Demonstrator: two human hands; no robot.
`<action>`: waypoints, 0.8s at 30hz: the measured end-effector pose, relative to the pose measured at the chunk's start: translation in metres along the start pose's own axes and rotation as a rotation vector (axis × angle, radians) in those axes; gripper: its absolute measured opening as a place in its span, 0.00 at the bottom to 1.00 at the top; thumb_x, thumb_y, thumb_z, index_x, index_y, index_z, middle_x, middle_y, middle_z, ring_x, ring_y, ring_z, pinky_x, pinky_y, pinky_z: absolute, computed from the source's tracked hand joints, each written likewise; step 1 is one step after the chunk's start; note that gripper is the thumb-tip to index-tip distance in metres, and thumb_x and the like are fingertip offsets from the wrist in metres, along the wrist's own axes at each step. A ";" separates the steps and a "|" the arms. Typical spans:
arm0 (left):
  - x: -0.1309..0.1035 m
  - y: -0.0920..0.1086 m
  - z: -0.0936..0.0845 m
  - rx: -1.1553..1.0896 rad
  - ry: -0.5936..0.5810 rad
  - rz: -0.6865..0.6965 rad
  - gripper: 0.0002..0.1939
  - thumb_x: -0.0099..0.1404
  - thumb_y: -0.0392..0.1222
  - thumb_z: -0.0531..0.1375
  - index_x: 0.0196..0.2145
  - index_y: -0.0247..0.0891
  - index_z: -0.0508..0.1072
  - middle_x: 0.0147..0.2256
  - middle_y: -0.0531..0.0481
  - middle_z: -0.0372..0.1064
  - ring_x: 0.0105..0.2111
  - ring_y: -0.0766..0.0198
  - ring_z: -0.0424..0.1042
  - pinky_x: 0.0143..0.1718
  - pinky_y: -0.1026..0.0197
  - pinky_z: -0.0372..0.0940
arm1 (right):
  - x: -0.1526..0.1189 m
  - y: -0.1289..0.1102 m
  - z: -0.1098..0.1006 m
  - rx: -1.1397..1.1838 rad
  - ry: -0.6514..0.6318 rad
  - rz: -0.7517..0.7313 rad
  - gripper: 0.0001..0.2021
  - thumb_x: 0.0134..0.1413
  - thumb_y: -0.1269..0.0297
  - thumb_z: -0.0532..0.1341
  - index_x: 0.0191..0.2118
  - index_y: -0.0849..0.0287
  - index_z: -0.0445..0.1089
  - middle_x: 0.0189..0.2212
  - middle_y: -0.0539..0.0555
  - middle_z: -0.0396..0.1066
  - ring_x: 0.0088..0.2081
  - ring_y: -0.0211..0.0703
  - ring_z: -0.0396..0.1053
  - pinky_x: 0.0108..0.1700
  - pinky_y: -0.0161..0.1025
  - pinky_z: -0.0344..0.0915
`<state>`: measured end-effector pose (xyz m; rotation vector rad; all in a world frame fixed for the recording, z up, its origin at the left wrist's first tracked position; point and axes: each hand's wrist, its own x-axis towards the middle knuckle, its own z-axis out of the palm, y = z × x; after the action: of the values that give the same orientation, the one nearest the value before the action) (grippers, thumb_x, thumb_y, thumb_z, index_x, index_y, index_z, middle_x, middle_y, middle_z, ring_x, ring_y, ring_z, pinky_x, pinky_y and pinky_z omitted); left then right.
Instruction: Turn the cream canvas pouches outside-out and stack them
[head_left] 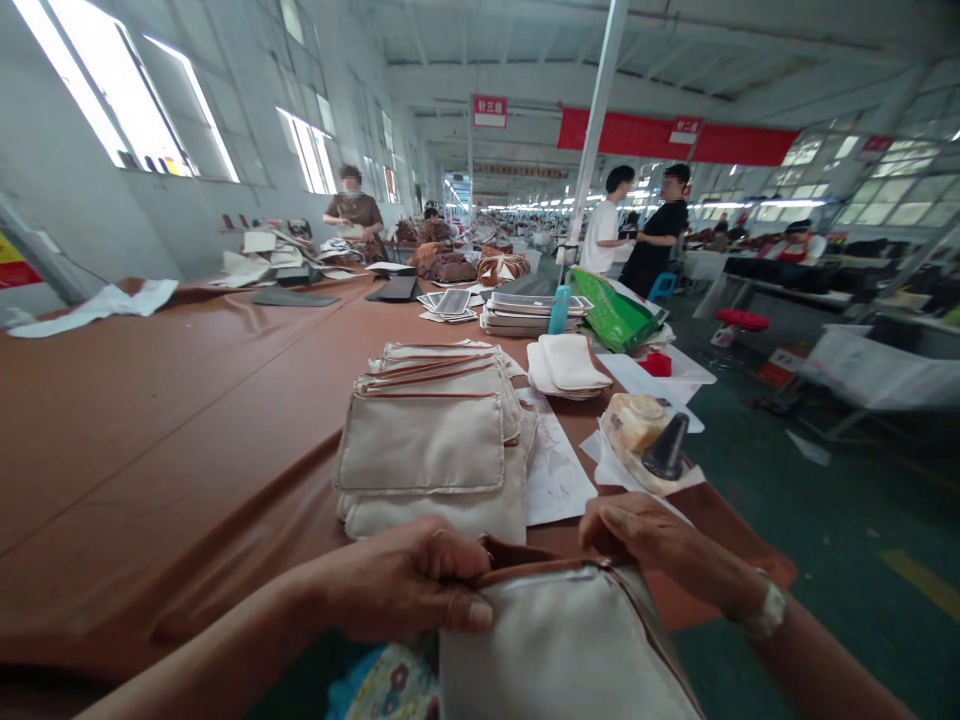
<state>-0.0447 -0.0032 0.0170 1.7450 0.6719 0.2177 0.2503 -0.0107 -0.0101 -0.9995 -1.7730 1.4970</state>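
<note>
A beige fabric pouch [555, 645] with a brown-trimmed opening is held low in front of me, at the table's near edge. My left hand [405, 580] is closed on the left end of its top edge, thumb lying on the outside. At the opening's right corner, the curled fingers of my right hand [660, 545] pinch the edge; their tips are partly hidden. Just beyond my hands lies a stack of similar beige pouches [420, 445], brown edges showing between the layers. Beside it is a sheet of white paper [559, 465] with faint line drawings.
Brown sheet material covers the table [187, 430]. On the right are a tub with a dark cone [666, 448], white folded pieces [568, 363], a blue bottle [559, 309] and a green bag [619, 312]. People stand farther back.
</note>
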 end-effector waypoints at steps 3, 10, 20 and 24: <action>0.011 0.037 0.009 0.111 0.018 0.052 0.20 0.66 0.51 0.58 0.23 0.36 0.61 0.22 0.58 0.46 0.23 0.71 0.47 0.22 0.66 0.45 | 0.015 -0.026 0.017 -0.148 -0.154 -0.108 0.25 0.51 0.47 0.66 0.48 0.60 0.72 0.42 0.55 0.68 0.41 0.46 0.65 0.41 0.36 0.62; -0.006 0.024 -0.048 0.068 -0.182 -0.102 0.25 0.62 0.62 0.58 0.27 0.33 0.68 0.24 0.55 0.55 0.25 0.68 0.54 0.26 0.67 0.52 | 0.008 -0.033 0.030 -0.009 -0.192 -0.103 0.16 0.55 0.57 0.65 0.45 0.63 0.75 0.30 0.50 0.68 0.29 0.38 0.61 0.30 0.32 0.59; -0.013 0.031 -0.010 -0.027 0.017 0.014 0.18 0.60 0.53 0.65 0.29 0.33 0.71 0.24 0.56 0.57 0.26 0.69 0.54 0.27 0.68 0.52 | 0.013 0.000 0.024 -0.039 -0.173 -0.069 0.21 0.51 0.55 0.67 0.50 0.59 0.72 0.45 0.57 0.71 0.49 0.54 0.66 0.53 0.45 0.60; 0.007 0.033 0.000 0.063 -0.003 0.056 0.18 0.62 0.53 0.63 0.28 0.34 0.66 0.24 0.58 0.50 0.25 0.71 0.49 0.23 0.68 0.47 | 0.015 -0.016 0.048 0.250 -0.211 -0.086 0.20 0.54 0.54 0.65 0.49 0.58 0.67 0.39 0.53 0.68 0.39 0.44 0.65 0.43 0.39 0.63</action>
<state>-0.0284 -0.0044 0.0467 1.8259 0.6349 0.2345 0.2004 -0.0246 -0.0033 -0.6534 -1.6908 1.7699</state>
